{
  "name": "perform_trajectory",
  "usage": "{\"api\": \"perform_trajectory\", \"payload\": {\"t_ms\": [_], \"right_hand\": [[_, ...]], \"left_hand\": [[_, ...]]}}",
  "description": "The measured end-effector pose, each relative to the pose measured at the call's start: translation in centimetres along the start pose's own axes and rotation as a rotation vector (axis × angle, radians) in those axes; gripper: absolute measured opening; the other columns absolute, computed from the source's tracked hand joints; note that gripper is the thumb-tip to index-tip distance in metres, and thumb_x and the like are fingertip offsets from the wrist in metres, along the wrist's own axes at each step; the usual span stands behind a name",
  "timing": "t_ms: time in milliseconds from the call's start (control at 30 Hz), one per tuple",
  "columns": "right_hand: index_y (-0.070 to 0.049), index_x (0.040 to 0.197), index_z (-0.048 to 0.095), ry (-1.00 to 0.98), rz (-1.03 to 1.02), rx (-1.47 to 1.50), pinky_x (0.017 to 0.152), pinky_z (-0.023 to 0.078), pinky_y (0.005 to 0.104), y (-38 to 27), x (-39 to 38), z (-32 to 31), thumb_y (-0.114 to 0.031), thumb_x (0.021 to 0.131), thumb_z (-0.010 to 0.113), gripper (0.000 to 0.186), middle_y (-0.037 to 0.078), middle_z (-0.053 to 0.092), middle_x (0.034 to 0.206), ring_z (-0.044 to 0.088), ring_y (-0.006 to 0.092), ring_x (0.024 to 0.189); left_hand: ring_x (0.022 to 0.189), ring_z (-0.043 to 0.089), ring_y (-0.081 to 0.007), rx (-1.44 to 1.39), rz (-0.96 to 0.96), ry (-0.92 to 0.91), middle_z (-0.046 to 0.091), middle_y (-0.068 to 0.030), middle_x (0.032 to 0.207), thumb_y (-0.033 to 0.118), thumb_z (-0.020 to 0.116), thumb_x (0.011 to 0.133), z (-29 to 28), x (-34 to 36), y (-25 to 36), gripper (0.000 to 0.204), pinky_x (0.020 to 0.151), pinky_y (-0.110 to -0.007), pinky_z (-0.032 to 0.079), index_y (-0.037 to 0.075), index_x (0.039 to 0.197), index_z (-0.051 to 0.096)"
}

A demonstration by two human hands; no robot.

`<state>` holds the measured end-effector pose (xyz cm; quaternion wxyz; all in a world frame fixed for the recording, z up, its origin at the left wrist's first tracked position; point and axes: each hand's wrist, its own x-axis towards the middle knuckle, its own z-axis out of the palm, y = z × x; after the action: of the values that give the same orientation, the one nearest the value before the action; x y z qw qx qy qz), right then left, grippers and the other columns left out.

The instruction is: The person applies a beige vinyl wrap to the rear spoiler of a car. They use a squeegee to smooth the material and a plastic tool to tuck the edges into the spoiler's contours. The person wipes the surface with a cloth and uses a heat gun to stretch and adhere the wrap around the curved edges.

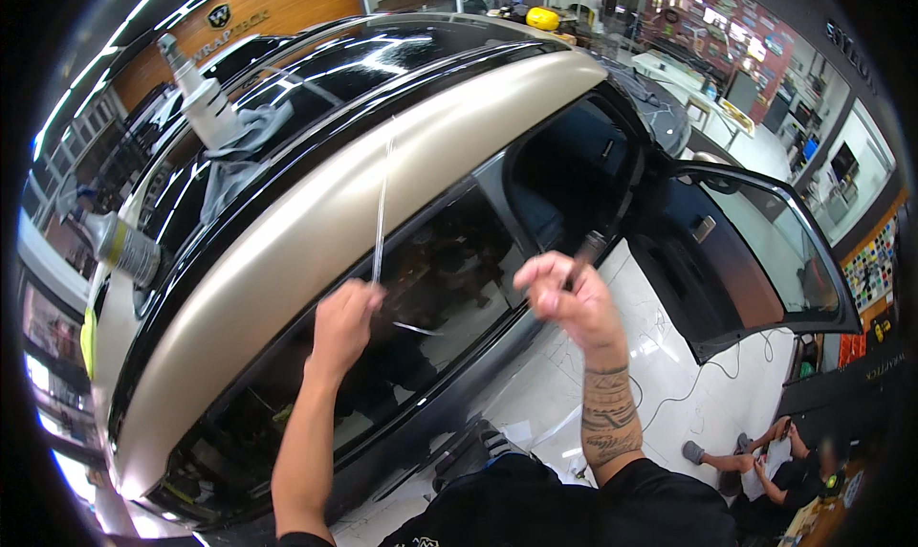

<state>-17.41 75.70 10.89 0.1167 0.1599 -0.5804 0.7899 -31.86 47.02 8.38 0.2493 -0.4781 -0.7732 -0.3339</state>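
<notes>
A champagne-coloured band (258, 241) runs along the car's glossy black roof (325, 69). My left hand (339, 327) is closed on the lower part of a thin pale strip (384, 203), which stretches up across the band above the dark side window (421, 346). My right hand (566, 303), at the end of a tattooed forearm, is raised beside the window with curled fingers round a slim dark tool (588, 255); what kind it is I cannot make out. A spray bottle (206, 107) with a grey cloth (253, 131) and another bottle (124, 251) rest on the roof.
An open car door (741, 270) stands to the right, over a tiled floor (669, 413) with cables. A seated person (794, 480) in dark clothes is at the lower right. Behind are a white table (669, 74), a yellow object (542, 18) and a board of colour swatches (865, 270).
</notes>
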Motion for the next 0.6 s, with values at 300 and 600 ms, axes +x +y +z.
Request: {"api": "perform_trajectory", "payload": {"t_ms": [300, 600], "right_hand": [[-0.004, 0.106, 0.056, 0.125, 0.065, -0.104, 0.046, 0.029, 0.016, 3.0, 6.2, 0.4, -0.023, 0.102, 0.046, 0.021, -0.004, 0.043, 0.069, 0.037, 0.0017, 0.055], [0.0, 0.11, 0.057, -0.054, 0.036, -0.082, 0.045, 0.027, 0.0169, 5.5, 12.9, 5.2, -0.023, 0.102, 0.046, 0.027, -0.004, 0.042, 0.068, 0.034, 0.0015, 0.052]], "left_hand": [[0.059, 0.047, -0.013, -0.602, -0.782, 0.748, 0.044, -0.004, 0.075, 0.032, 0.048, 0.101, -9.8, -25.3, 9.9, 0.033, 0.055, -0.027, 0.044, 0.005, 0.081, 0.046], [0.064, 0.04, -0.0088, -0.578, -0.752, 1.341, 0.039, 0.0002, 0.075, 0.025, 0.048, 0.102, -16.0, -39.0, 19.2, 0.026, 0.056, -0.022, 0.037, 0.008, 0.083, 0.043]]}}
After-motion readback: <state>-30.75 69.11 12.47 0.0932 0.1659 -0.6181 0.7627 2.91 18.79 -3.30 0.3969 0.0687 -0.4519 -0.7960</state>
